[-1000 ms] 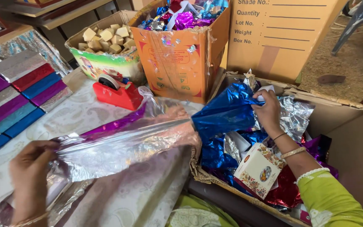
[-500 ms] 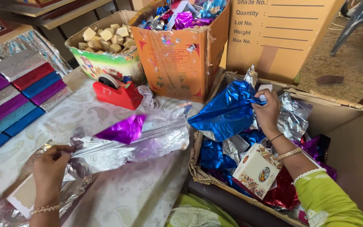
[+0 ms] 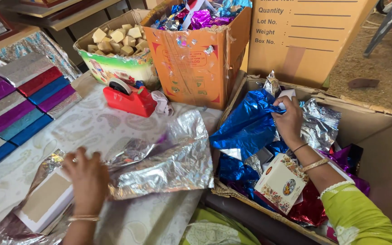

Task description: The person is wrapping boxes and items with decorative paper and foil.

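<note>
Comparing with a second ago: my left hand [image 3: 87, 179] has let the silver foil sheet [image 3: 169, 159] go slack and now lies spread, flat on it over the pale flat box [image 3: 46, 202]. Foil crinkled, mirror-bright, draped on the patterned tablecloth [image 3: 96, 127]. My right hand [image 3: 289, 122] still pinches glossy blue foil [image 3: 248, 127] in the cardboard carton [image 3: 368, 118]. Wrapping looks under way.

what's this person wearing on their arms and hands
The right hand is bare, with a thin dark band and a gold bangle at the wrist, then a lime-green sleeve edged with a pale trim. The left hand is bare too, with thin gold bangles at its wrist.
</note>
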